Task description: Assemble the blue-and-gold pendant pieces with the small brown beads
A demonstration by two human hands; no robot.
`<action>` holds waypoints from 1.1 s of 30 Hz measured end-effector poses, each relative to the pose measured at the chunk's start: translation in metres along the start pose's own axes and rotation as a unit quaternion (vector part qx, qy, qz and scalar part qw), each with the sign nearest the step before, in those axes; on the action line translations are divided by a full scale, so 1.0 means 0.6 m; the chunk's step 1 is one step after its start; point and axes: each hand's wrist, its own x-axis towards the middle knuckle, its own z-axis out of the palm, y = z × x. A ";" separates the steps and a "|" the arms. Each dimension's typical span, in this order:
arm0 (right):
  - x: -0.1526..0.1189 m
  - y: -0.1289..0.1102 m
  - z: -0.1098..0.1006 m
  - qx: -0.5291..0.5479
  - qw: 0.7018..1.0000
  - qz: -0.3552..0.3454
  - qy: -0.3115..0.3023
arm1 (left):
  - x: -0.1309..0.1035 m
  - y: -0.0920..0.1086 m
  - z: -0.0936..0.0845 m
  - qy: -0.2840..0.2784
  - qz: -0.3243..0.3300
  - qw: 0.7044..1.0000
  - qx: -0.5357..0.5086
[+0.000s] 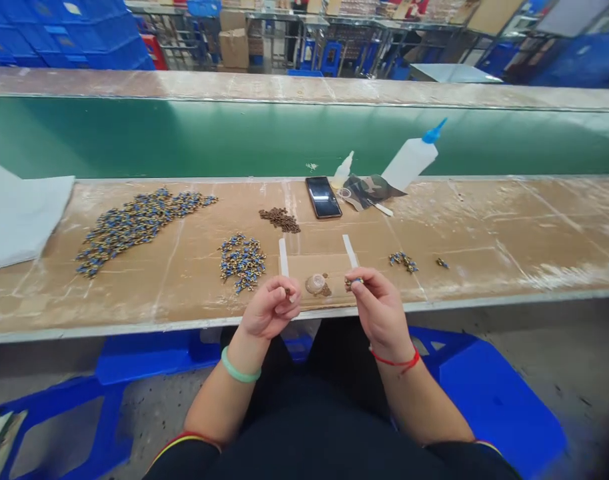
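My left hand (273, 308) pinches a tiny brown piece (287, 292) between thumb and forefinger, over the bench's front edge. In my right hand (379, 307), a small blue-and-gold piece (353, 283) is held at the fingertips. Between the hands lies a small clear round dab or dish (316, 284) with brown matter beside it, on a board between two white strips (283, 257). Left of them is a heap of blue-and-gold pieces (242, 261). A pile of small brown pieces (280, 219) sits further back. To the right is a little cluster of blue-and-gold pieces (403, 261).
A larger heap of blue-and-gold pieces (134, 227) spreads at left, near a white sheet (19, 217). Behind stand a phone (324, 197), a small dropper bottle (343, 172) and a tilted white bottle (412, 162). Blue stools (494, 400) flank my legs. A green belt (264, 137) runs behind.
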 end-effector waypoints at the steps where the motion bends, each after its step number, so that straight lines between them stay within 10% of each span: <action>1: 0.001 0.002 -0.006 -0.021 1.000 0.011 0.004 | 0.001 -0.006 -0.005 0.003 -0.008 1.000 0.000; 33: 0.007 -0.012 -0.030 -0.226 0.967 0.052 -0.108 | 0.005 -0.065 0.000 0.039 -0.045 0.998 0.017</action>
